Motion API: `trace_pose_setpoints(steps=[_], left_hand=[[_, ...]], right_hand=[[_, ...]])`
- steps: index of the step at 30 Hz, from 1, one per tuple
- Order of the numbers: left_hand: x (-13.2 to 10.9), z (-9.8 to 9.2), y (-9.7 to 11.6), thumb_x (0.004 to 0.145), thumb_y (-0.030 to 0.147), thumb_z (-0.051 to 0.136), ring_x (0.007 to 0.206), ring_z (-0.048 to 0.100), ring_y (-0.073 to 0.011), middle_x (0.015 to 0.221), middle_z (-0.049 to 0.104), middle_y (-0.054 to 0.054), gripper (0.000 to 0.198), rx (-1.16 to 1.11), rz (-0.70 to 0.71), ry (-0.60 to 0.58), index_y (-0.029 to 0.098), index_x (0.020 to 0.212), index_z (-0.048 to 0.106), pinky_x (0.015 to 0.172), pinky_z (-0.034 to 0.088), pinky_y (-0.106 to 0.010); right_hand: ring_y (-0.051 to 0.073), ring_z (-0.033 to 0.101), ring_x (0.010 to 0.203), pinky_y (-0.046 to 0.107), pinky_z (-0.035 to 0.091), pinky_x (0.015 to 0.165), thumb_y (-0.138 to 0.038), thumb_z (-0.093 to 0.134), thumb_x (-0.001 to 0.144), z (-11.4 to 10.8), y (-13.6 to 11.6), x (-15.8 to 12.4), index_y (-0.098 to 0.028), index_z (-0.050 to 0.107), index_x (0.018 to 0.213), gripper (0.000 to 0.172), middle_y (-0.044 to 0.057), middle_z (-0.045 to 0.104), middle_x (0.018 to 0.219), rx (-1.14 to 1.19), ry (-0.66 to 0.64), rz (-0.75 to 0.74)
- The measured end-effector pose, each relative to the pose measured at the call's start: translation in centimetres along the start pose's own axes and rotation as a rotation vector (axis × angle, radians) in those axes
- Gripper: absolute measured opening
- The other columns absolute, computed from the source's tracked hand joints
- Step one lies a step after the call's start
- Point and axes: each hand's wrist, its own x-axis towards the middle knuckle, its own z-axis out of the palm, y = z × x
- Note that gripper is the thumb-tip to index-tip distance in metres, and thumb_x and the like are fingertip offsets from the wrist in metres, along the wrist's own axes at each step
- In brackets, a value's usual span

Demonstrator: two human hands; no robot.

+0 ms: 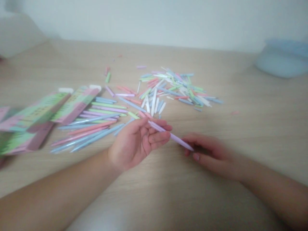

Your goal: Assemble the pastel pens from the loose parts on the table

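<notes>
My left hand (139, 139), palm turned up, holds a light purple pen (179, 140) between thumb and fingers. Its pointed end slants down to the right. By that tip is my right hand (209, 154), thumb and fingers apart; whether it touches the pen is hard to tell in the blur. Behind my left hand lies a loose heap of pastel pen parts (173, 86) in white, blue, green, pink and purple. Longer pastel pens (96, 122) are spread side by side to the left of that hand.
Several printed pink-and-green cartons (77, 104) are stacked at the left. A pale sheet-like object (21, 35) stands at the back left. On the far right sits a light blue bag-like item (284, 59). The wooden table (252, 128) meets a white wall (156, 22).
</notes>
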Motion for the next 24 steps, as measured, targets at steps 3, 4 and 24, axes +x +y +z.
trace_pose_setpoints(steps=[3, 4, 24], left_hand=[[0.2, 0.2, -0.3, 0.108, 0.028, 0.044, 0.079, 0.077, -0.0165, 0.106, 0.079, -0.017, 0.037, 0.040, 0.024, 0.055, 0.007, 0.109, 0.074, 0.085, 0.064, -0.029], [0.3, 0.2, -0.4, 0.108, 0.027, 0.046, 0.079, 0.077, -0.0157, 0.105, 0.078, -0.016, 0.035, 0.058, 0.040, 0.072, 0.008, 0.110, 0.074, 0.084, 0.064, -0.028], [-0.1, 0.6, -2.1, 0.098, 0.049, 0.064, 0.053, 0.065, -0.0112, 0.080, 0.065, 0.000, 0.032, 0.417, 0.229, 0.174, 0.018, 0.095, 0.055, 0.050, 0.059, -0.024]], right_hand=[[0.022, 0.067, 0.093, 0.035, 0.054, 0.082, -0.034, 0.060, 0.100, 0.7, 0.2, 0.3, -0.024, 0.068, 0.123, 0.026, 0.005, 0.073, 0.107, -0.119, 0.065, 0.032], [0.022, 0.067, 0.089, 0.035, 0.054, 0.079, -0.035, 0.061, 0.100, 0.9, 0.3, 0.3, -0.024, 0.070, 0.121, 0.025, 0.005, 0.073, 0.104, -0.159, 0.092, 0.048], [0.019, 0.059, 0.064, 0.032, 0.045, 0.057, -0.052, 0.049, 0.105, -0.1, 1.1, 0.3, -0.025, 0.070, 0.089, 0.038, 0.002, 0.067, 0.072, -0.235, 0.419, 0.153]])
